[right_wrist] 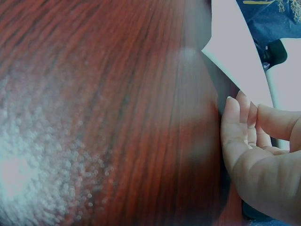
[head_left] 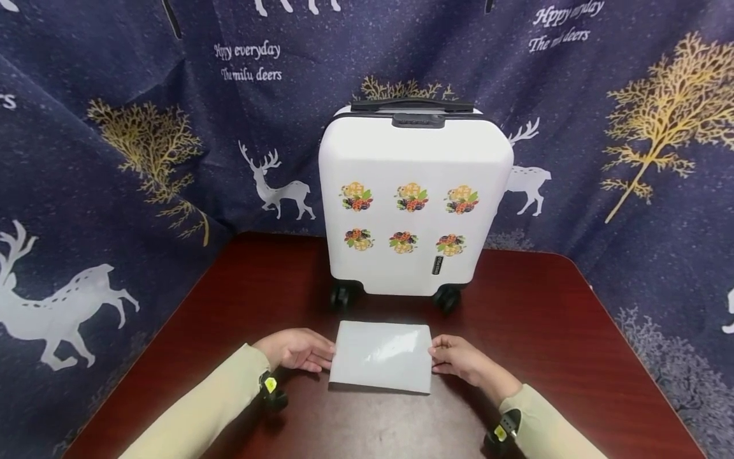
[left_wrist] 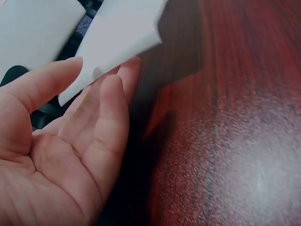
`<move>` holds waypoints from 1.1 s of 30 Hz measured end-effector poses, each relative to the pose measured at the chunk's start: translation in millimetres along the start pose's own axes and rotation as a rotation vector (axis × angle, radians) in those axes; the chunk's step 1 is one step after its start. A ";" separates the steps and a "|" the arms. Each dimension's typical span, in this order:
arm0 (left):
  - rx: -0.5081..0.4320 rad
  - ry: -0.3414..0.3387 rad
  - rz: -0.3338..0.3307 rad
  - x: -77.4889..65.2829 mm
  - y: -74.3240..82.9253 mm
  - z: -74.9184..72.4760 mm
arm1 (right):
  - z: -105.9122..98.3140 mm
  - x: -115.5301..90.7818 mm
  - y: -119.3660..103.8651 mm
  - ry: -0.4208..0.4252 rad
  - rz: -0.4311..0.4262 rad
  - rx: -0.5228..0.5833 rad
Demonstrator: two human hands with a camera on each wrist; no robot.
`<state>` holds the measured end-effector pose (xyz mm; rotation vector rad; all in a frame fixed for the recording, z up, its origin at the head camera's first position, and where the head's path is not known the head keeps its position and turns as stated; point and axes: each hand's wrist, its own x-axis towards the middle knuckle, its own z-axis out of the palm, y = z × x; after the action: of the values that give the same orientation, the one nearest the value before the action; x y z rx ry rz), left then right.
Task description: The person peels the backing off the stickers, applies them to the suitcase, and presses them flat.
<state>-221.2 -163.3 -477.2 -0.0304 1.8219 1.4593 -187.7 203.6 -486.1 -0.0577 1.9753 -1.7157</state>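
A blank white sheet [head_left: 378,357] with a glossy surface lies between my two hands, low over the table. At its left edge my left hand [head_left: 304,349] holds it, thumb on top and fingers beneath, as the left wrist view shows of the sheet [left_wrist: 117,37]. My right hand [head_left: 459,358] pinches the opposite edge between thumb and fingertips; in the right wrist view the sheet's corner [right_wrist: 230,56] juts out past the fingers. Behind the sheet stands a white suitcase [head_left: 415,153] bearing several fruit stickers [head_left: 411,197] in two rows.
The dark red wooden table [head_left: 550,319] carries everything. The suitcase rests upright on black wheels [head_left: 447,297], a black handle [head_left: 413,104] on top. A navy cloth [head_left: 229,127] with deer and gold trees hangs behind and at both sides.
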 end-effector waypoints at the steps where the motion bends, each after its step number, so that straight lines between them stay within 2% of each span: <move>1: 0.008 0.004 -0.010 -1.1 0.0 0.2 | -0.1 0.2 -0.1 -0.001 -0.001 0.002; 8: 0.054 -0.025 -0.044 -7.3 -4.0 -1.1 | 0.4 0.4 -0.9 -0.009 0.000 0.011; 14: 0.055 0.005 -0.035 -6.6 -8.7 3.0 | 1.3 0.9 1.3 0.001 0.000 0.011; 17: 0.057 0.023 -0.031 -4.3 -9.8 5.7 | 4.2 0.9 2.0 0.060 0.004 0.012; 23: 0.066 0.066 -0.023 -1.6 -9.5 8.6 | 13.5 3.6 2.3 0.244 0.023 0.057; 27: 0.067 0.082 -0.018 -1.0 -8.7 9.8 | 16.7 5.0 1.0 0.309 0.031 0.087; 33: 0.062 0.087 -0.022 1.3 -4.2 11.0 | 14.0 5.4 -0.7 0.374 0.056 0.065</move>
<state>-214.1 -155.0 -481.7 -0.0833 1.9298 1.4051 -186.9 188.8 -488.2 0.3630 2.1529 -1.8568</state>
